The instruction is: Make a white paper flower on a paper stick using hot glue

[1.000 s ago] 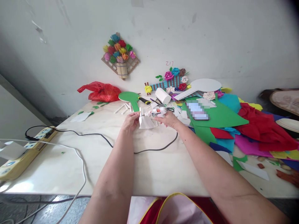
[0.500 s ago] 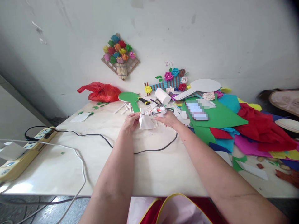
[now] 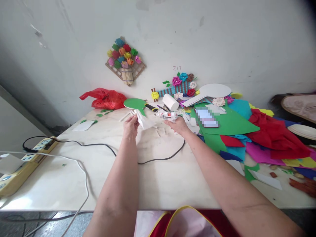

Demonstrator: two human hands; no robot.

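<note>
My left hand is closed on a piece of thin white paper, which hangs off to its right and is partly blurred. In my right hand is a white hot glue gun, its nozzle pointing left toward the paper, with a gap between them. The glue gun's grip is hidden by my fingers. Small white paper sticks lie on the table between and below my hands. Behind my left hand is a green paddle-shaped cutout, with a yellow-and-black utility knife beside it.
A black cord curves across the table toward a yellow power strip at left. A red plastic bag and a white roll stand at the back. At right, a phone rests on green sheets beside coloured crepe paper.
My left hand has moved left with the white paper, away from the glue gun's nozzle. My right hand still holds the glue gun in nearly the same place.
</note>
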